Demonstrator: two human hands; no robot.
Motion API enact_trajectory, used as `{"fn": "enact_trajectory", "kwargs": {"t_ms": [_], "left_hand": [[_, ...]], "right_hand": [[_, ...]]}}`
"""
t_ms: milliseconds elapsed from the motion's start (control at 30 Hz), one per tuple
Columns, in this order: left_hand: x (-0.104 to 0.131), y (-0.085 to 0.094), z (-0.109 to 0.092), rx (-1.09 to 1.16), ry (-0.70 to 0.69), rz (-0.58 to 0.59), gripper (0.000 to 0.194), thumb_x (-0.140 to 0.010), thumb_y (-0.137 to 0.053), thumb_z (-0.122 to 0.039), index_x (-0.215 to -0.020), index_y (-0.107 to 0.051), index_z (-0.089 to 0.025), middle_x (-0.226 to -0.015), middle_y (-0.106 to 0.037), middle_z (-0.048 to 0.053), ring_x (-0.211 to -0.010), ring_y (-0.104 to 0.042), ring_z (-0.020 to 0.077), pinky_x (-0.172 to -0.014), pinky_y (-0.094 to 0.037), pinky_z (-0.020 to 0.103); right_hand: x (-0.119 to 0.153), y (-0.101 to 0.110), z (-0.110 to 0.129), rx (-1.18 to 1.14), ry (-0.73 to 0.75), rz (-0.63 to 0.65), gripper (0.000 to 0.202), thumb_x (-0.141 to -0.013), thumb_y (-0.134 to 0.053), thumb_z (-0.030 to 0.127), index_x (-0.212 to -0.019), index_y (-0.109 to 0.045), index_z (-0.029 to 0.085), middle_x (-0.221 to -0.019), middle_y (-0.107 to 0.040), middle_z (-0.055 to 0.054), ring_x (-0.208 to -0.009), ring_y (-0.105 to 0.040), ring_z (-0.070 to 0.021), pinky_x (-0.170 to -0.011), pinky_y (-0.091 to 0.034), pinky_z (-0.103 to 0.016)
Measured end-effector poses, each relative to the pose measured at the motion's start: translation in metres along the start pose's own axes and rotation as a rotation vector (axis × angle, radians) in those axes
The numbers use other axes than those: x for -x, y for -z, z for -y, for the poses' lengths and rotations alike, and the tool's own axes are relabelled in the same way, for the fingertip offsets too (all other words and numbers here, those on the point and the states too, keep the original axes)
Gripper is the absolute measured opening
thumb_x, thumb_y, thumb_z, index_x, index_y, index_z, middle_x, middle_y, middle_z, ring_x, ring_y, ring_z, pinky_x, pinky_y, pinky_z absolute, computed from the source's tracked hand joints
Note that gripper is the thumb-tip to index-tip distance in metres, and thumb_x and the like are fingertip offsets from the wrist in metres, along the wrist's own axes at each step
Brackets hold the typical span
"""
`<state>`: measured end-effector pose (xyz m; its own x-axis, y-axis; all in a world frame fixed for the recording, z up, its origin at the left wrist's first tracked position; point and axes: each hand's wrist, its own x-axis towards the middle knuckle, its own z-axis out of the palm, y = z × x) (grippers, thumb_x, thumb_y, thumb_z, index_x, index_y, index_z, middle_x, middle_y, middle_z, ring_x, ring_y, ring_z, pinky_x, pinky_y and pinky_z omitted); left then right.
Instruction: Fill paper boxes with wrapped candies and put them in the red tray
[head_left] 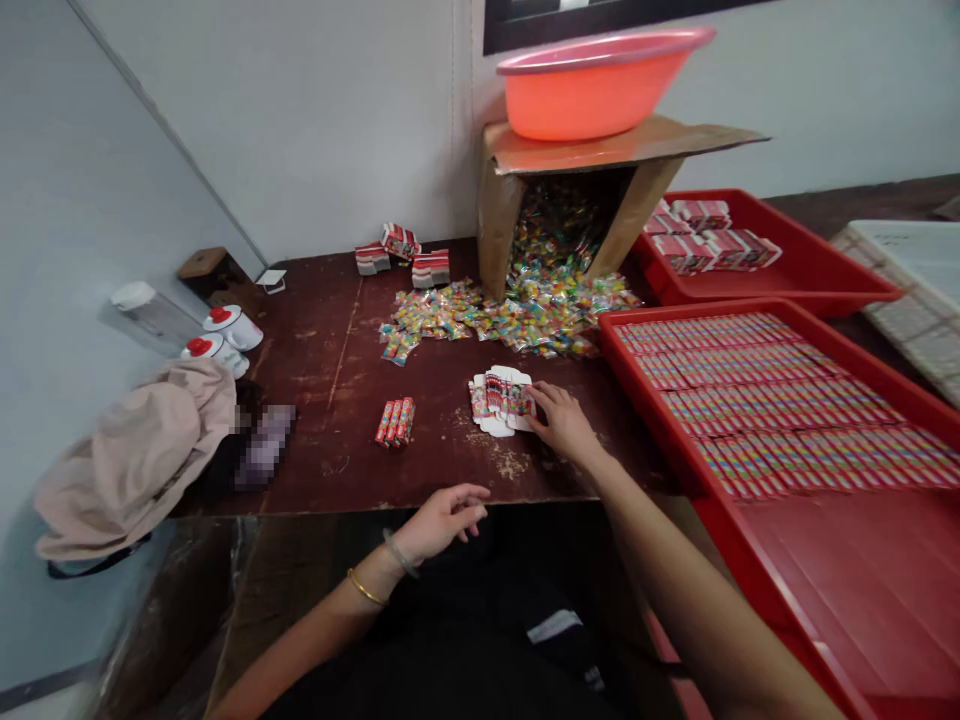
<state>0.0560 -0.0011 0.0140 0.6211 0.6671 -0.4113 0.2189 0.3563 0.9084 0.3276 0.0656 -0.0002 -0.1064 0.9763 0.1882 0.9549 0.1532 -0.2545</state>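
Observation:
A fanned pile of flattened small printed cartons [499, 400] with white flaps lies on the dark red table. My right hand [564, 422] touches the right edge of this pile, its thumb and fingers apart. Over the table's front edge, my left hand [442, 522] hangs with loosely bent fingers and nothing in them. To the left of the pile stand several small filled red boxes [395, 422], side by side. Behind the pile, many small clear packets of colourful candy [540, 312] spill from a cardboard box [499, 225] lying on its side.
At right, a red tray [862, 570] holds rows of packed boxes. Another red tray [806, 270] behind it contains bundled cartons. More carton bundles [430, 268] lie near the wall. A pink basin [600, 90] tops the cardboard box. Cloth [142, 450] and lidded cups [232, 328] are at left.

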Motion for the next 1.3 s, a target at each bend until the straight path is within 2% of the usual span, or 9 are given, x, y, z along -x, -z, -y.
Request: {"fn": "enact_trajectory", "kwargs": {"t_ms": [100, 267, 400, 467, 567, 800, 1033, 1133, 1300], "left_hand": [[0.003, 0.0, 0.002, 0.047, 0.037, 0.056, 0.046, -0.077, -0.062, -0.044, -0.112, -0.058, -0.015, -0.092, -0.061, 0.006, -0.066, -0.054, 0.0096, -0.057, -0.043, 0.022], [0.01, 0.004, -0.001, 0.205, 0.071, 0.029, 0.048, -0.075, -0.066, -0.048, -0.109, -0.061, -0.015, -0.094, -0.062, 0.008, -0.07, -0.057, 0.0121, -0.061, -0.043, 0.024], [0.01, 0.012, -0.008, 0.57, -0.014, -0.085, 0.052, -0.081, -0.058, -0.054, -0.118, -0.058, -0.017, -0.116, -0.06, 0.013, -0.101, -0.057, 0.0211, -0.082, -0.044, 0.032], [0.007, 0.017, -0.01, 0.762, -0.031, -0.067, 0.054, -0.081, -0.057, -0.052, -0.123, -0.054, -0.019, -0.121, -0.059, 0.013, -0.107, -0.056, 0.0229, -0.088, -0.043, 0.036], [0.001, 0.021, -0.006, 0.839, -0.01, -0.08, 0.053, -0.072, -0.068, -0.03, -0.121, -0.054, -0.017, -0.102, -0.067, 0.009, -0.094, -0.062, 0.0198, -0.086, -0.044, 0.033], [0.007, 0.009, 0.008, 0.493, 0.186, -0.163, 0.02, -0.052, -0.06, -0.013, -0.072, -0.057, -0.013, -0.049, -0.059, -0.001, -0.043, -0.054, 0.0135, -0.049, -0.043, 0.025], [0.025, 0.006, 0.009, 0.362, 0.134, -0.029, 0.021, -0.049, -0.07, -0.013, -0.061, -0.052, -0.014, -0.046, -0.049, -0.006, -0.04, -0.042, 0.0051, -0.042, -0.031, 0.018], [0.032, 0.01, 0.003, 0.447, 0.102, 0.218, 0.027, -0.054, -0.077, -0.025, -0.069, -0.059, -0.011, -0.062, -0.061, 0.002, -0.052, -0.055, 0.0099, -0.053, -0.043, 0.022], [0.022, 0.015, -0.004, 0.634, 0.032, 0.412, 0.071, -0.057, -0.067, -0.073, -0.085, -0.064, -0.008, -0.075, -0.067, 0.012, -0.063, -0.064, 0.0204, -0.062, -0.051, 0.032]], "right_hand": [[-0.029, 0.002, -0.008, 0.051, 0.079, 0.107, 0.049, -0.075, -0.067, 0.027, -0.121, -0.057, 0.012, -0.124, -0.06, -0.019, -0.109, -0.057, -0.0317, -0.084, -0.046, -0.038], [-0.047, 0.018, 0.005, 0.132, 0.124, 0.158, 0.018, -0.084, -0.054, 0.014, -0.097, -0.067, 0.011, -0.089, -0.071, -0.017, -0.081, -0.066, -0.0258, -0.072, -0.047, -0.033], [0.0, 0.025, 0.057, 0.124, 0.211, 0.088, 0.03, -0.09, -0.049, 0.018, -0.119, -0.058, 0.013, -0.115, -0.066, -0.016, -0.096, -0.062, -0.0261, -0.083, -0.047, -0.037], [0.037, 0.019, 0.093, -0.01, 0.431, 0.029, 0.033, -0.09, -0.049, 0.017, -0.121, -0.057, 0.015, -0.119, -0.065, -0.013, -0.101, -0.061, -0.0247, -0.086, -0.047, -0.037], [0.076, 0.005, 0.134, -0.25, 0.546, -0.026, 0.031, -0.091, -0.048, 0.019, -0.12, -0.059, 0.019, -0.114, -0.068, -0.009, -0.1, -0.061, -0.0227, -0.085, -0.049, -0.037], [0.074, -0.014, 0.147, -0.496, 0.224, -0.163, 0.03, -0.089, -0.052, 0.022, -0.117, -0.062, 0.024, -0.127, -0.058, -0.011, -0.118, -0.047, -0.0268, -0.096, -0.043, -0.049], [0.069, 0.011, 0.15, -0.901, 0.115, 0.391, 0.025, -0.087, -0.057, 0.04, -0.081, -0.071, 0.02, -0.134, -0.051, -0.01, -0.128, -0.043, -0.0264, -0.104, -0.037, -0.042], [0.059, 0.029, 0.14, -1.051, 0.177, 0.617, 0.028, -0.087, -0.056, 0.042, -0.088, -0.072, 0.019, -0.135, -0.051, -0.009, -0.128, -0.044, -0.0254, -0.104, -0.037, -0.037], [0.055, 0.034, 0.121, -1.311, 0.09, 0.547, 0.035, -0.085, -0.056, 0.05, -0.094, -0.072, 0.019, -0.143, -0.042, -0.008, -0.126, -0.045, -0.0263, -0.107, -0.034, -0.038]]}}
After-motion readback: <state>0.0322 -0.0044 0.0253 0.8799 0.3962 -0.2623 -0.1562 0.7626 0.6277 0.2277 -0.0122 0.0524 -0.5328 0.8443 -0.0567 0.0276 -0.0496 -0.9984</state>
